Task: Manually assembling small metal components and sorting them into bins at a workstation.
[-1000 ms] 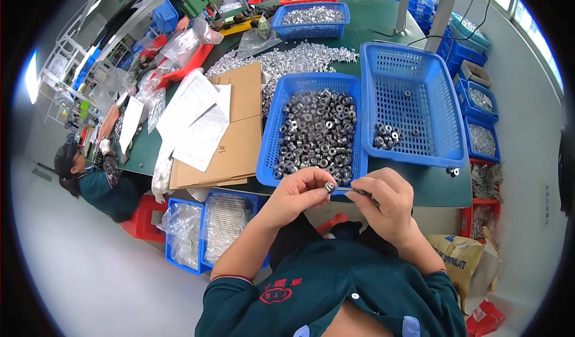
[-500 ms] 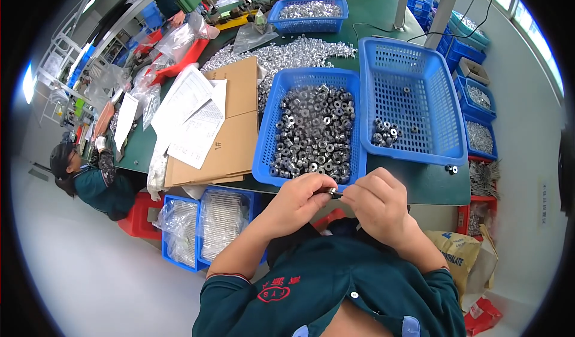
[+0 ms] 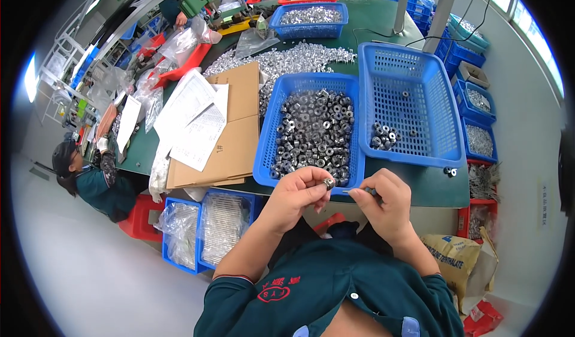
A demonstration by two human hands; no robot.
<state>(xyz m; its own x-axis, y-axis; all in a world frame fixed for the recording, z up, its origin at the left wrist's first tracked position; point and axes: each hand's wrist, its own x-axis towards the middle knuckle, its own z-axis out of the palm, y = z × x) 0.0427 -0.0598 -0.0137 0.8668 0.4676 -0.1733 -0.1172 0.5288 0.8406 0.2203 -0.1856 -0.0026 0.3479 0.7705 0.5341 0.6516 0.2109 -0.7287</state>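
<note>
Between the thumb and fingers of my left hand is a small shiny metal bushing. My right hand, a short distance to its right, pinches a thin dark pin-like tool whose narrow tip points left toward the bushing. Tool and bushing are apart; most of the tool is hidden by my fingers. Both hands hover at the near rim of a blue basket filled with many similar bushings. To its right stands a second blue basket, with a small cluster of bushings in its near left corner and a few scattered ones.
Cardboard with paper sheets lies left of the baskets. Loose silvery parts are heaped behind, near another filled blue basket. Two bushings sit at the table's right edge. A co-worker sits at far left.
My hands have moved apart. The tool has come away from the bushing, which my left hand now holds turned with its end showing.
</note>
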